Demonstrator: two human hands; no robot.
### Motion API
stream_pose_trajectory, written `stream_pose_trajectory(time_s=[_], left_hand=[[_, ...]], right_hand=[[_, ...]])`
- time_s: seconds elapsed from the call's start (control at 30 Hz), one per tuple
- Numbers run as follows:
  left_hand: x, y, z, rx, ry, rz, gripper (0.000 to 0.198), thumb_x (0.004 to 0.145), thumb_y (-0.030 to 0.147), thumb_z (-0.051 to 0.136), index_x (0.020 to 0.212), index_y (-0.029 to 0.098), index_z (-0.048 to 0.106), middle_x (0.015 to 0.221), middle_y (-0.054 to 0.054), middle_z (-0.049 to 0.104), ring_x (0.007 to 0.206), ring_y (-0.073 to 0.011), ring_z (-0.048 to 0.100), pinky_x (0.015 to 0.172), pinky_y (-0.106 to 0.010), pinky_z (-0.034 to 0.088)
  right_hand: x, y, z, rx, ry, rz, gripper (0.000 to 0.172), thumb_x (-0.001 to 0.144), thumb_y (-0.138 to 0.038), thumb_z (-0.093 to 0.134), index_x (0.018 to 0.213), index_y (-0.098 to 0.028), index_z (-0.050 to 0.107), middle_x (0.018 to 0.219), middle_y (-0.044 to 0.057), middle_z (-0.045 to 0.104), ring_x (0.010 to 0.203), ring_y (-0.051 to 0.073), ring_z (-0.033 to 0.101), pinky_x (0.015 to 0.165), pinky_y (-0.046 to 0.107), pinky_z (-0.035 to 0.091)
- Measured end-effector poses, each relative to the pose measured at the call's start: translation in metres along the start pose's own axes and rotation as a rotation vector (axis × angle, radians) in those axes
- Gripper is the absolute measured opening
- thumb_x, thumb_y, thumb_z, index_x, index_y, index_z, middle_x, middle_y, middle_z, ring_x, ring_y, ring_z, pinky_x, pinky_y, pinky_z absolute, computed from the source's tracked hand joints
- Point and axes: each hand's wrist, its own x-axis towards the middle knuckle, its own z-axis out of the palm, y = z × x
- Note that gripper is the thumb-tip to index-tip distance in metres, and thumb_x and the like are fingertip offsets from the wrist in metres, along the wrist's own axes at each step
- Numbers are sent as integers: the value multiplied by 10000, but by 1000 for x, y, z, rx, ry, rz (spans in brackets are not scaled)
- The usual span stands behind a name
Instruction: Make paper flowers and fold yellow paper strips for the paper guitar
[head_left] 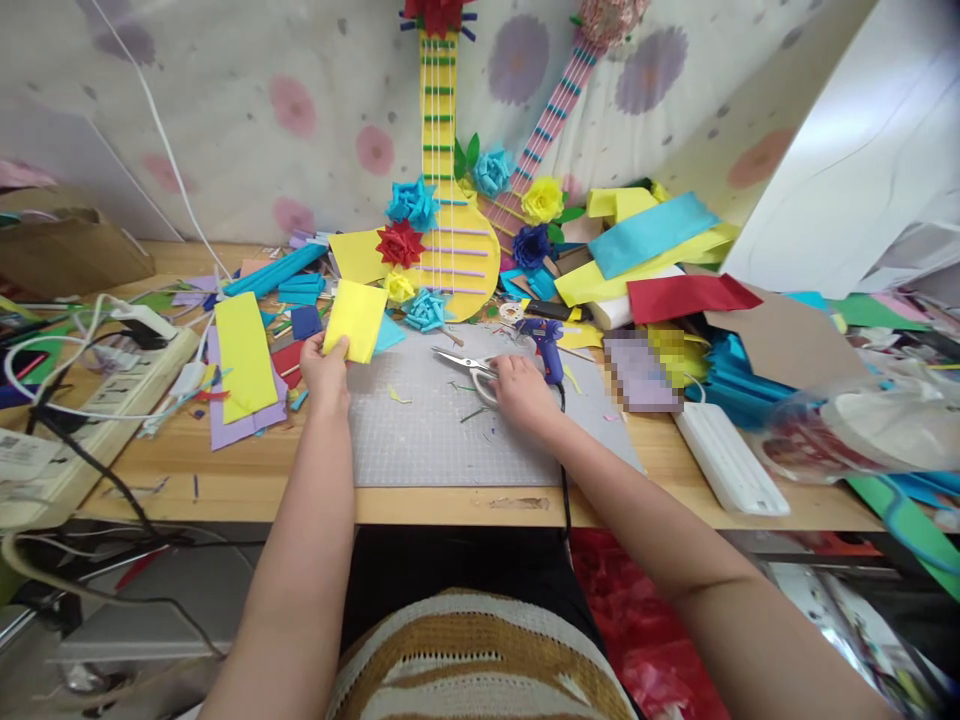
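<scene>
Paper [361, 315], yellow, is held up near the far left corner of the mat [420, 440], one lower corner clamped in the fingers of the left hand [324, 368], apparently so the rest is left uncovered. Scissors [471, 364] are met at the handles by the right hand [521, 395]; whether those fingers are closed cannot be told.

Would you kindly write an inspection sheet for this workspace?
Surface: grey mat on wooden desk, strewn with scraps.
Job's things: yellow paper, scissors, glue gun.
Clutter: coloured paper heaped at back and both sides.
Hands: left hand holds yellow paper; right hand is at the scissors' handles, grip unclear.
Cables: cords tangled around the power strip, left; glue gun's black cord crosses the desk's front edge.
Surroundings: yellow guitar and pink guitar before a flowered sheet.
</scene>
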Motion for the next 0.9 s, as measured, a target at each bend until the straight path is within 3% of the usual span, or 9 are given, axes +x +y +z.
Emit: stream_pose_trajectory(time_s=[0.1, 0.2, 0.33, 0.47, 0.53, 0.63, 0.73, 0.8, 0.9], left_hand=[[0, 0, 2, -104, -67, 56, 236, 660, 150, 619, 853, 197, 493, 917, -18, 631, 794, -125, 630, 663, -249, 522], [-3, 2, 4, -232, -224, 68, 266, 650, 157, 665, 858, 213, 508, 895, 3, 654, 802, -117, 639, 690, -227, 524], [-9, 7, 5, -328, -406, -63, 322, 611, 140, 731, 851, 226, 535, 826, 24, 675, 768, -119, 649, 713, -219, 536], [-15, 9, 6, -352, -464, -218, 294, 636, 113, 713, 837, 229, 533, 732, 45, 659, 780, -122, 656, 765, -241, 545], [-18, 9, 8, -335, -460, -281, 279, 651, 94, 689, 844, 225, 535, 732, 43, 658, 797, -123, 658, 771, -247, 548], [-18, 7, 10, -251, -453, -335, 252, 662, 83, 663, 847, 208, 544, 772, 19, 671, 803, -133, 660, 750, -256, 553], [-14, 2, 12, -164, -418, -334, 214, 675, 68, 630, 834, 187, 550, 796, -6, 678, 757, -131, 658, 679, -240, 549], [-11, 0, 16, -154, -388, -310, 198, 683, 56, 608, 825, 180, 548, 802, -10, 681, 704, -114, 649, 618, -210, 532], [-8, 5, 24, -181, -372, -261, 183, 692, 48, 595, 811, 179, 549, 812, -8, 684, 679, -102, 642, 590, -190, 518]], right_hand=[[26, -8, 3, 71, 26, -151, 221, 862, -179, 477, 1061, -110, 543, 1059, 144, 607, 986, 241, 510, 858, 330, 367], [62, -26, 14, 123, 39, -302, 216, 850, -168, 507, 1059, -126, 547, 1066, 122, 604, 1006, 219, 503, 877, 321, 357], [107, -57, 36, 191, 50, -383, 188, 838, -155, 529, 1022, -131, 561, 1046, 109, 604, 1011, 207, 495, 883, 316, 350], [129, -77, 43, 261, 17, -445, 147, 842, -147, 513, 971, -132, 581, 1025, 97, 614, 1009, 196, 501, 906, 309, 345], [125, -75, 38, 300, 15, -433, 162, 861, -182, 497, 987, -131, 586, 1054, 97, 613, 1027, 186, 506, 926, 302, 345], [95, -57, 29, 362, 68, -344, 261, 907, -257, 423, 1098, -141, 559, 1149, 103, 589, 1096, 175, 501, 960, 315, 351], [46, -36, 28, 400, 126, -87, 395, 919, -312, 378, 1241, -105, 475, 1255, 150, 536, 1197, 203, 463, 1009, 360, 340], [16, -31, 31, 393, 75, 10, 496, 912, -370, 378, 1305, -70, 416, 1328, 197, 474, 1264, 244, 413, 1042, 414, 318], [-7, -52, 36, 362, -48, -35, 606, 903, -437, 375, 1357, -37, 360, 1431, 228, 341, 1367, 303, 252, 1102, 491, 210]])
